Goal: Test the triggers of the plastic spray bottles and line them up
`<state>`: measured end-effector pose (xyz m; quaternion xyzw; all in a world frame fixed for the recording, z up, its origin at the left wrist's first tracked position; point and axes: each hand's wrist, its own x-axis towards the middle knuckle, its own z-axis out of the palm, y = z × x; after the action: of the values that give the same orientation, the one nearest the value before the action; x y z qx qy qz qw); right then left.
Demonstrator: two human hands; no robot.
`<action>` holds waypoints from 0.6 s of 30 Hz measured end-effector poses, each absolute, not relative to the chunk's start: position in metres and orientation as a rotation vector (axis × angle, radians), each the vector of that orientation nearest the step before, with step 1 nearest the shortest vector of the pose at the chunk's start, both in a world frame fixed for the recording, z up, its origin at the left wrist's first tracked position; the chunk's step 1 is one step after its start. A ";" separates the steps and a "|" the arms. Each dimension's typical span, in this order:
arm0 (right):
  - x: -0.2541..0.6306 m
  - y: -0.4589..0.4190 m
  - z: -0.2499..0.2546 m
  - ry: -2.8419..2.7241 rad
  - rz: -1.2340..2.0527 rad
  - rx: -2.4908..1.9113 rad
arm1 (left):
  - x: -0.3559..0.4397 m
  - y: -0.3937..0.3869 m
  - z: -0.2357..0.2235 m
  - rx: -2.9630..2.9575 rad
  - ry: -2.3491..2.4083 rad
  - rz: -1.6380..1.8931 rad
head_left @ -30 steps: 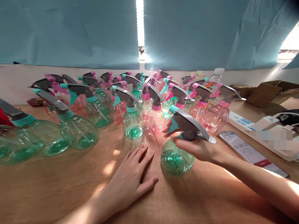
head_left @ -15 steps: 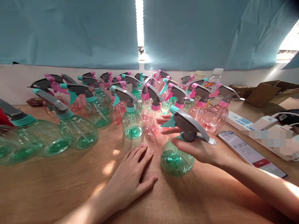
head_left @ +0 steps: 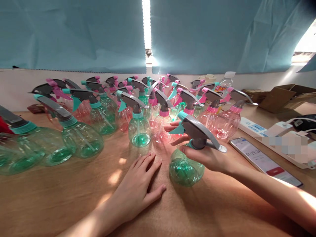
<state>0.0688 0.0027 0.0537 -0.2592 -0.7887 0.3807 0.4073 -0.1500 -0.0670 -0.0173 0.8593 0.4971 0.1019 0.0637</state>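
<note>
My left hand (head_left: 138, 186) lies flat on the wooden table with its fingers spread, holding nothing. Around the neck of a green spray bottle (head_left: 185, 169) my right hand (head_left: 207, 156) is closed, thumb in front and fingers behind. This bottle has a grey head, a teal nozzle and a teal trigger, and it leans slightly. Its collar is partly hidden by the thumb. Just beyond my hands stand another green spray bottle (head_left: 139, 131) and a pink spray bottle (head_left: 162, 133), both upright.
Several more green and pink spray bottles crowd the back and left, including a green one (head_left: 84, 141). At right lie a phone (head_left: 264, 161) showing a timer and a white power strip (head_left: 255, 126). Behind them sit a cardboard box (head_left: 278, 100) and a clear bottle with a white cap (head_left: 229, 75).
</note>
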 end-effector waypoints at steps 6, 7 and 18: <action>0.068 0.003 0.054 -1.977 0.974 -0.664 | -0.150 -0.067 -0.018 2.606 1.503 0.286; 0.068 0.003 0.055 -1.974 0.988 -0.663 | -0.150 -0.067 -0.018 2.608 1.503 0.285; 0.068 0.002 0.054 -1.976 0.993 -0.714 | -0.149 -0.067 -0.017 2.605 1.505 0.309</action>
<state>0.0680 0.0023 0.0535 -0.2819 -0.7801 0.3922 0.3976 -0.1492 -0.0667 -0.0173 0.8599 0.4967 0.1019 0.0587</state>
